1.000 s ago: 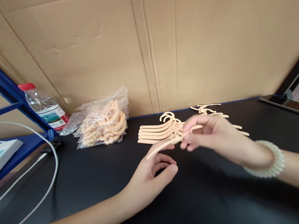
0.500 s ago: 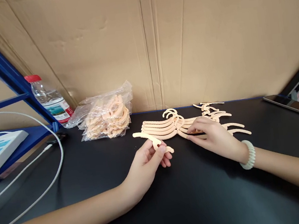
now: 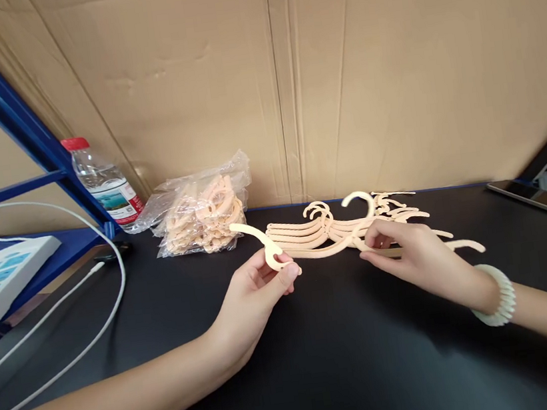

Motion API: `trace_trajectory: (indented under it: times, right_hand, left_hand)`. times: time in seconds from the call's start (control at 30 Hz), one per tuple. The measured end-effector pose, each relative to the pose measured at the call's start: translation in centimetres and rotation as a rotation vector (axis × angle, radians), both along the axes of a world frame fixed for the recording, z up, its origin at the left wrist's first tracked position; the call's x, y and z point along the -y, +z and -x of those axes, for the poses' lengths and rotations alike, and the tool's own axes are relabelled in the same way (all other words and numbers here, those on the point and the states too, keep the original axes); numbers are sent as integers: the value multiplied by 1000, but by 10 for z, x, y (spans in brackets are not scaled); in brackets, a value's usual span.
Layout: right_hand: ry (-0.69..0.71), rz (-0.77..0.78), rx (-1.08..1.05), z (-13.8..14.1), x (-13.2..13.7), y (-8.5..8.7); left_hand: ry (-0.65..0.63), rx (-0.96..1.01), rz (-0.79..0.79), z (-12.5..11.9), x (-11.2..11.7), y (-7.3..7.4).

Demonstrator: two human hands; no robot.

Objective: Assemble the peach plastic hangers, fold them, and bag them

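Hanger [image 3: 332, 248] with a hook sits pinched in the right hand [image 3: 414, 255], middle hidden behind fingers; left hand [image 3: 252, 295] grips a curved piece [image 3: 252, 233], lower end covered.

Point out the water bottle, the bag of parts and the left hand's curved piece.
water bottle [image 3: 119, 202]: head view, its label.
bag of parts [image 3: 203, 207]: head view, its middle.
curved piece [image 3: 252, 233]: head view, arm above the left hand [image 3: 252, 295].
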State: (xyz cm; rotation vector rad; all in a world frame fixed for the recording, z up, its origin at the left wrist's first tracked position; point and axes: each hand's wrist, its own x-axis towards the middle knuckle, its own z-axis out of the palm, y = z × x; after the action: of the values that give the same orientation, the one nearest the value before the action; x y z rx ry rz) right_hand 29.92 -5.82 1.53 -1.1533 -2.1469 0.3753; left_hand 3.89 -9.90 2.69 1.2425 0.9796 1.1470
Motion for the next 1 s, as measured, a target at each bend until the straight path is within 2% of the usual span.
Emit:
trace_trajectory:
  times: [0.17, 0.33, 0.47, 0.7, 0.87, 1.0]
  right_hand:
    - [5, -39, -14, -12, 1, -9]
    - [114, -132, 59, -20, 1, -6]
    - [87, -171, -13, -22, 5, -6]
    - [45, -245, -101, -26, 8, -8]
    - [57, -322, -84, -23, 12, -3]
    - [38, -362, -83, -21, 14, -2]
  left_hand:
    - [2, 15, -36, 3, -10, -13]
    - [28, 97, -9, 6, -20, -18]
    - [-46, 137, 17, 10, -23, -17]
    - [-186, 277, 228, 16, -29, -14]
    - [-351, 299, 261, 20, -34, -15]
    - [-360, 318, 265, 20, -35, -17]
